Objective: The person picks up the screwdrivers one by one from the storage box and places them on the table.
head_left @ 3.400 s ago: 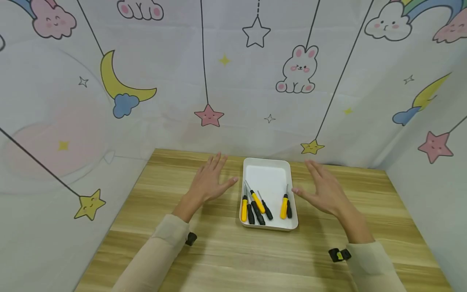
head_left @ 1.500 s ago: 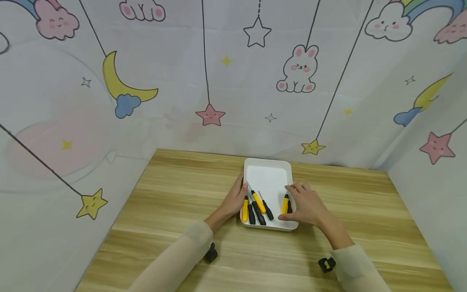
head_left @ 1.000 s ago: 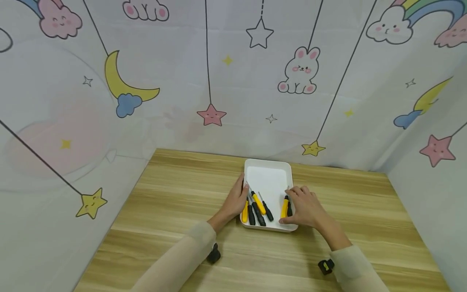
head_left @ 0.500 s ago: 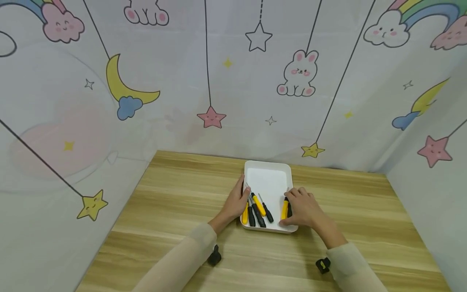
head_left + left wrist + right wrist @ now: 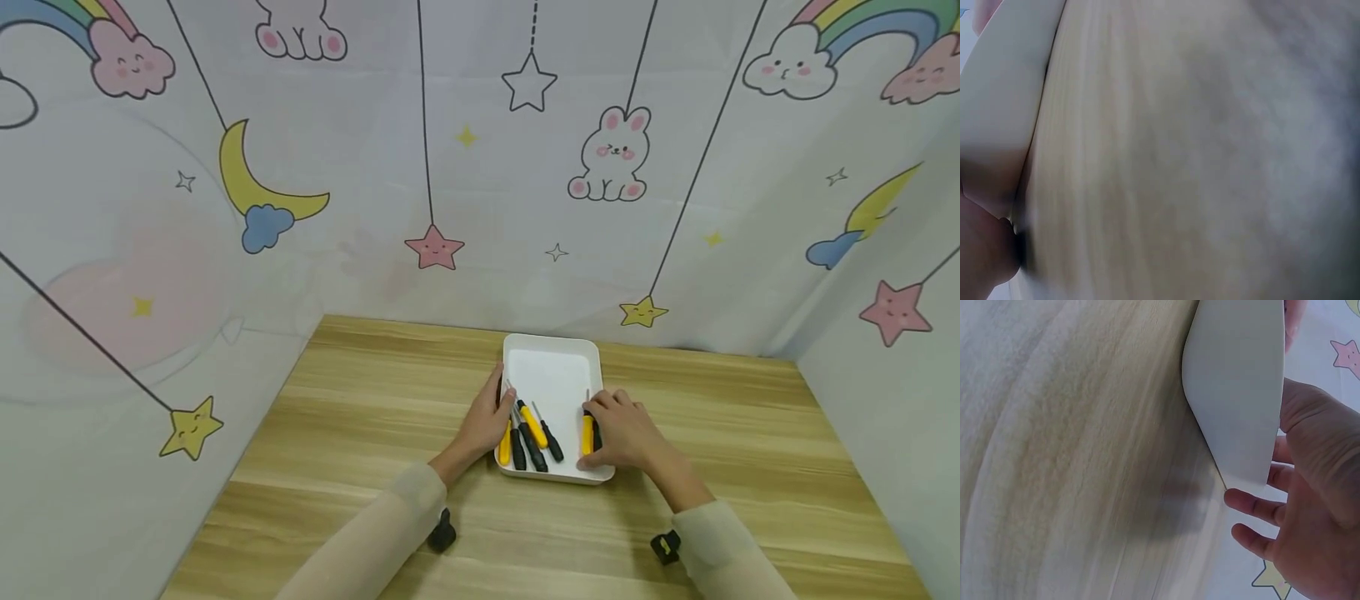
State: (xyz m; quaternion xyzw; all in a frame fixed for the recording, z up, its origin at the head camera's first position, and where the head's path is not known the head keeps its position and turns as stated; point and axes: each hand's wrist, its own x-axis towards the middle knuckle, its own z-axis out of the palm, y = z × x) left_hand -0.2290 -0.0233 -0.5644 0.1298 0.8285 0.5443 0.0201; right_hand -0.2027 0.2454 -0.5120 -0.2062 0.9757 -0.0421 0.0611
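A white tray (image 5: 551, 367) stands on the table in the head view, with several screwdrivers inside. At its left side my left hand (image 5: 483, 421) grips the wall, thumb over the rim. Beside that thumb lie yellow-handled and black-handled screwdrivers, among them a yellow one (image 5: 533, 427) and a short black one (image 5: 552, 442). My right hand (image 5: 626, 429) reaches over the right rim, thumb and fingertips curled at a yellow-handled screwdriver (image 5: 587, 435). A black-handled screwdriver (image 5: 597, 435) beside it is mostly hidden by the hand. In the right wrist view, two fingers lie outside the tray wall (image 5: 1235, 394).
The wood-grain table (image 5: 405, 367) extends around the tray. A white cloth (image 5: 517, 283) printed with stars, clouds and rabbits hangs behind it and along both sides. Each wrist carries a black camera mount, such as the right one (image 5: 665, 547).
Both hands were spread apart beside the tray; they have moved inward, the left onto the tray's left wall, the right onto the right-hand yellow-handled screwdriver. That screwdriver's tip has shifted slightly left.
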